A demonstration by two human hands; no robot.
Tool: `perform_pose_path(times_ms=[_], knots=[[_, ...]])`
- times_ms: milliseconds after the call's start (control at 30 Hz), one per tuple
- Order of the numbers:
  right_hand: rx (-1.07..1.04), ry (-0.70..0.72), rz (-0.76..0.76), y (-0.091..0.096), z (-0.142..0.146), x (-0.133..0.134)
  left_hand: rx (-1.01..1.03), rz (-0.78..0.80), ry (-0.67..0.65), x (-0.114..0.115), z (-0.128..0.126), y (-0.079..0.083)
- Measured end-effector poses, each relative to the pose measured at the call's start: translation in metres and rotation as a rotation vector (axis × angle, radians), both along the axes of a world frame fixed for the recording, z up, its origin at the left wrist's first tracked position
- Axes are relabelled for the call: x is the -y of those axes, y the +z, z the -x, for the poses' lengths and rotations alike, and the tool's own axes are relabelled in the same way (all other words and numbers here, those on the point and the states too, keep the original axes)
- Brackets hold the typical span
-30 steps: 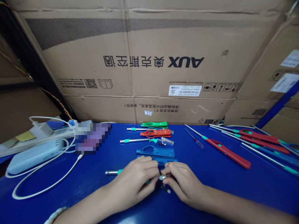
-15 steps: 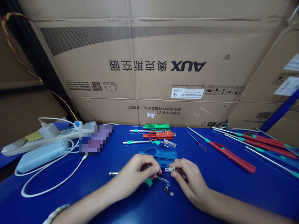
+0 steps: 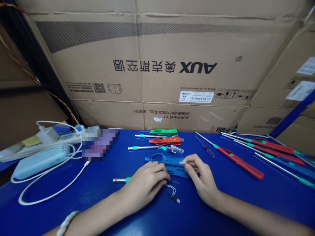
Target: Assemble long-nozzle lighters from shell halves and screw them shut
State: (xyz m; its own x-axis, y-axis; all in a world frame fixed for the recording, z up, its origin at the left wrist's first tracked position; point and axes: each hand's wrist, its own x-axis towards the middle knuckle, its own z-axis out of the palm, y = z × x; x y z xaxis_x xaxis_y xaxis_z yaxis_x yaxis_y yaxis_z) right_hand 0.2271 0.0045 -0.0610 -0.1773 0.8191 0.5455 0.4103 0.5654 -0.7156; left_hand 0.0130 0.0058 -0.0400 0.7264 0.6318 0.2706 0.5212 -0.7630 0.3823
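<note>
My left hand [image 3: 147,181] lies closed over a metal tube with a teal collar [image 3: 121,180] on the blue table [image 3: 103,190]. Thin white wires with a small black end piece [image 3: 173,194] trail out to its right. My right hand [image 3: 199,178] pinches a small clear part with a metal ring [image 3: 183,162] at the right end of two blue plastic shell halves [image 3: 167,163]. Behind these lie a bare tube with clear tank [image 3: 157,148], a red shell [image 3: 164,140] and a green shell [image 3: 164,132].
Several finished long lighters [image 3: 237,160], red and blue, lie at the right, with a small screwdriver [image 3: 205,147] beside them. At the left sit a power strip [image 3: 36,144], a white power bank [image 3: 40,160] and a white cable [image 3: 49,193]. A big cardboard box [image 3: 157,68] walls off the back.
My right hand has pulled the small clear part away from my left hand, up and to the right, onto the blue shells. The white wires now lie exposed between the hands.
</note>
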Motion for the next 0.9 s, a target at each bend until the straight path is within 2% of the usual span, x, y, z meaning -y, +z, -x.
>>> perform_pose_path(times_ms=[167,300,533,633,767,833,900], knots=[[-0.035,0.010,-0.020,0.000,-0.001,0.001,-0.140,-0.230,-0.081,-0.005,-0.018,0.002],[-0.056,0.015,-0.046,-0.001,-0.002,0.002,-0.239,-0.408,-0.135,-0.013,-0.035,-0.003],[-0.001,0.028,-0.085,-0.002,-0.004,0.003,-0.283,-0.449,-0.124,-0.014,-0.040,-0.011],[0.123,0.049,-0.169,-0.001,-0.007,0.005,-0.175,-0.354,-0.074,-0.010,-0.032,-0.011],[0.263,0.100,-0.282,0.001,-0.010,0.009,0.132,-0.025,-0.016,-0.005,-0.020,-0.011],[0.289,0.113,-0.299,0.001,-0.010,0.010,0.277,0.094,-0.004,-0.004,-0.015,-0.012],[0.304,0.125,-0.286,0.001,-0.010,0.009,0.360,0.149,0.008,-0.003,-0.012,-0.013]])
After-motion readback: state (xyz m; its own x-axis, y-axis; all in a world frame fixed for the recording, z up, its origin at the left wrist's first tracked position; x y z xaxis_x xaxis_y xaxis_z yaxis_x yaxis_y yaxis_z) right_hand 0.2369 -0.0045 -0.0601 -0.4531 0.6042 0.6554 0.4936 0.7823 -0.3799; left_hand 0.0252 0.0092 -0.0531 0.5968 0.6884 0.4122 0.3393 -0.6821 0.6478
